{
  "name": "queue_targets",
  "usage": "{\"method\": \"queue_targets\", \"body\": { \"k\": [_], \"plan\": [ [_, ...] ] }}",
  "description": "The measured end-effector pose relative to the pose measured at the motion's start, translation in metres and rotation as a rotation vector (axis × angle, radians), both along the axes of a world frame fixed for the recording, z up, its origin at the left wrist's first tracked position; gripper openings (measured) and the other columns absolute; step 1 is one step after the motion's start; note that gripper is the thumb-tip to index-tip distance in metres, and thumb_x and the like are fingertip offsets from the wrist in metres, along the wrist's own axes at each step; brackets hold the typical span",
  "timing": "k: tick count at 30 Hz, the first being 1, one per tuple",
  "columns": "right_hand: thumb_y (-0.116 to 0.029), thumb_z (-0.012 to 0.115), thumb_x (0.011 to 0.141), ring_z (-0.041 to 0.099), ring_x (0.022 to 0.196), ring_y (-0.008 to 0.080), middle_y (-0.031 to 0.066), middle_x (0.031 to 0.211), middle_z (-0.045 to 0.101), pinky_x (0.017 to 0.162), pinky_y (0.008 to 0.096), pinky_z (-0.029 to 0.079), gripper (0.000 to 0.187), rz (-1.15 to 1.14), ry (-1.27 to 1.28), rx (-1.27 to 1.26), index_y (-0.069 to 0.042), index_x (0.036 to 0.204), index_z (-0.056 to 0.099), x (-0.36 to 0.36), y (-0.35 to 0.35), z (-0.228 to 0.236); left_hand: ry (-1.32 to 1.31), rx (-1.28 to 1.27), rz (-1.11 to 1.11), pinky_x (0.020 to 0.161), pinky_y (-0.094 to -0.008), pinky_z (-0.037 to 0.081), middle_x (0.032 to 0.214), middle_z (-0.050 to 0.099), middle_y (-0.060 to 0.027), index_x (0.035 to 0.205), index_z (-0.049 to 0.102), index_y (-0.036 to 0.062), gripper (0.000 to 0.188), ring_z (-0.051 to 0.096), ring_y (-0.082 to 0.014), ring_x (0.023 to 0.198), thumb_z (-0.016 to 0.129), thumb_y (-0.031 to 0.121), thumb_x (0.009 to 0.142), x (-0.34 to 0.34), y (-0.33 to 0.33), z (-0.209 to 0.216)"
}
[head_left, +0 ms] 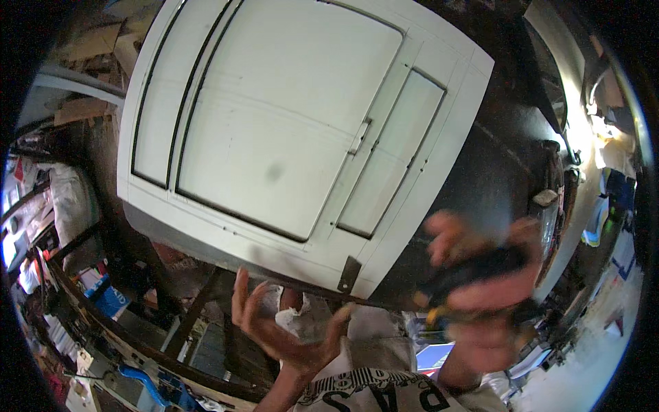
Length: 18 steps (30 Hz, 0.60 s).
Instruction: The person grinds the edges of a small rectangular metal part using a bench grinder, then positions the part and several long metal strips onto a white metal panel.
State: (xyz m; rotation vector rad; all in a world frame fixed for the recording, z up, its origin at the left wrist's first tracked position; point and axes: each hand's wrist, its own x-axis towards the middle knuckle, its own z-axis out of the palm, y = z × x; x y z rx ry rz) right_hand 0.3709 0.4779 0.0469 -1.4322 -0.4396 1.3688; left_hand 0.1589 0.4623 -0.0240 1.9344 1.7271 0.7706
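Observation:
A large white panel point(288, 117) with dark-edged rectangular outlines and slots lies tilted in front of me. My left hand point(292, 336) is open at its near edge, fingers spread and palm up, and holds nothing. To the right of the panel's near corner, my right hand point(491, 302) is closed round a black hand tool with yellow-orange parts point(473, 275). Motion smears that hand and the tool, so its exact kind is unclear. A small dark metal plate point(349, 274) with holes sits on the panel's near right corner.
A blue curved tube point(144, 384) and assorted clutter lie at the lower left, by a dark frame bar point(110, 323). A white sack-like bundle point(74, 206) stands on the left. A bright light point(590, 110) glares at the right, beside a pale curved surface.

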Motion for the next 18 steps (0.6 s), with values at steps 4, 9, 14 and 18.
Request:
{"method": "queue_targets", "body": {
  "k": [4,9,14,18],
  "plan": [
    [-0.030,0.054,0.089,0.049,0.112,0.0387,0.0300,0.142,0.039,0.094,0.0482,0.041,0.063,-0.069,0.227,0.319,-0.001,0.139,0.029,0.040,0.049,-0.015,0.100,-0.001,-0.083,0.108,-0.0535,0.031,0.138,0.046,-0.0256,0.129,0.046,0.0003,0.091,0.041,-0.0433,0.131,0.078,0.062,0.070,0.011,-0.007,-0.013],
    [-0.034,0.055,0.087,0.040,0.135,0.0433,0.0304,0.150,0.029,0.110,0.0563,0.035,0.076,0.130,0.249,0.486,-0.002,0.149,0.025,0.021,0.081,-0.023,0.072,-0.027,-0.151,0.107,-0.0543,0.027,0.138,0.049,-0.0205,0.130,0.049,0.0054,0.088,0.040,-0.0386,0.132,0.084,0.056,0.067,0.012,-0.009,-0.026],
    [-0.024,0.064,0.070,0.046,0.130,0.0412,0.0308,0.148,0.032,0.105,0.0507,0.042,0.092,0.328,0.043,0.616,-0.001,0.149,0.024,-0.012,0.092,-0.024,-0.034,-0.015,-0.119,0.107,-0.0526,0.022,0.139,0.048,-0.0174,0.129,0.052,0.0073,0.085,0.036,-0.0345,0.136,0.089,0.049,0.065,0.013,-0.010,-0.032],
    [-0.025,0.056,0.068,0.053,0.123,0.0388,0.0322,0.143,0.041,0.097,0.0434,0.045,0.091,0.377,-0.189,0.442,0.002,0.148,0.025,-0.027,0.093,-0.010,-0.036,-0.026,-0.111,0.109,-0.0515,0.018,0.140,0.049,-0.0157,0.128,0.054,0.0081,0.081,0.036,-0.0326,0.136,0.088,0.050,0.067,0.014,-0.009,-0.031]
  ]
}}
